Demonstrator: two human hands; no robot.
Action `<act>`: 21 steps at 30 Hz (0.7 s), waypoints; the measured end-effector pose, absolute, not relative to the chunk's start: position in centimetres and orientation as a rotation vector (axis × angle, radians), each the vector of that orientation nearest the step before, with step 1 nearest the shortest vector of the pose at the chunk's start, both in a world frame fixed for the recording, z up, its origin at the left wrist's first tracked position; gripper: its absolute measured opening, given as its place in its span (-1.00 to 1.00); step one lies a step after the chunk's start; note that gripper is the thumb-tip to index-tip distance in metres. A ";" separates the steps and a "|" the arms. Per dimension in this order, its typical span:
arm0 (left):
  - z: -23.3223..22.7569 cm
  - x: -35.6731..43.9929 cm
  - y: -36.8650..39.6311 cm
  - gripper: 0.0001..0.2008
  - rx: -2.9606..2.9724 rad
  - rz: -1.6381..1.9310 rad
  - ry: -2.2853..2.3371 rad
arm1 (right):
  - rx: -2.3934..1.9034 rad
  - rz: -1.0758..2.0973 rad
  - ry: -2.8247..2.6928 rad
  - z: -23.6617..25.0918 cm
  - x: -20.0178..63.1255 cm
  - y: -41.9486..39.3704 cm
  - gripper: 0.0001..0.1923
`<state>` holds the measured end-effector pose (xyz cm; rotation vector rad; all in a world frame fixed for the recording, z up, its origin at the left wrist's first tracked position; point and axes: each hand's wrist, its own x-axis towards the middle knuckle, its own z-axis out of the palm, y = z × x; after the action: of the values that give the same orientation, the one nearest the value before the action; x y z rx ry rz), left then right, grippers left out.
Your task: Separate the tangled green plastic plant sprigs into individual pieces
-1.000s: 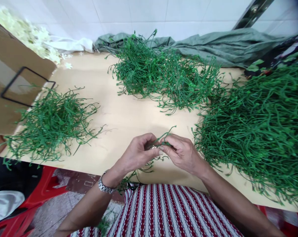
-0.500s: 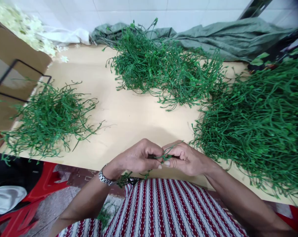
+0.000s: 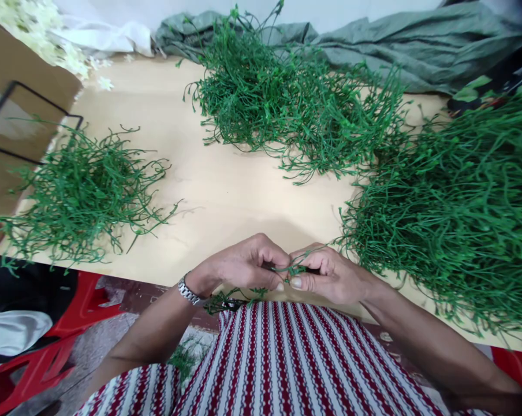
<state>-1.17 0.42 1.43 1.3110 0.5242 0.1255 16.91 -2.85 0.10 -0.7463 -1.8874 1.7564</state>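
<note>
Pinching green sprig (image 3: 292, 269) | left hand (image 3: 243, 270), right hand (image 3: 330, 276) fingers closed on it | sprig lies left-right

A green sprig (image 3: 292, 269) all but vanishes between the curled left hand (image 3: 243, 268) and right hand (image 3: 330, 276), so how the fingers pinch it cannot be made out, and its trailing strands (image 3: 230, 298) slip under the left wrist. The big pile of green stems (image 3: 451, 208) at right runs off the frame's edge, as do the cardboard box (image 3: 10, 86) at left and the grey-green cloth (image 3: 399, 46) along the top. The white blossoms (image 3: 48, 34) in the far left corner are too blurred to tell apart.
</note>
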 end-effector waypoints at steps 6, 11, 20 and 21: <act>0.7 -2.4 0.9 -0.79 1.293 0.179 0.546 | -0.824 1.754 -1.921 0.0 18.0 -3.1 -0.66; -0.6 -2.5 1.0 -0.81 1.163 0.451 0.657 | -1.096 1.248 -1.919 -0.6 18.8 -2.3 -0.78; -1.5 -0.6 0.0 -0.87 0.989 0.872 0.816 | -1.213 1.384 -1.550 -2.0 16.4 -2.8 -0.78; -1.4 -0.4 -0.1 -0.88 0.973 0.903 0.821 | -1.203 1.420 -1.532 -2.1 16.1 -2.8 -0.78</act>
<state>-0.38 -0.09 -1.39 0.9729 0.8211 0.9027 16.13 -2.81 -2.13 -1.2029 -1.5320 1.4202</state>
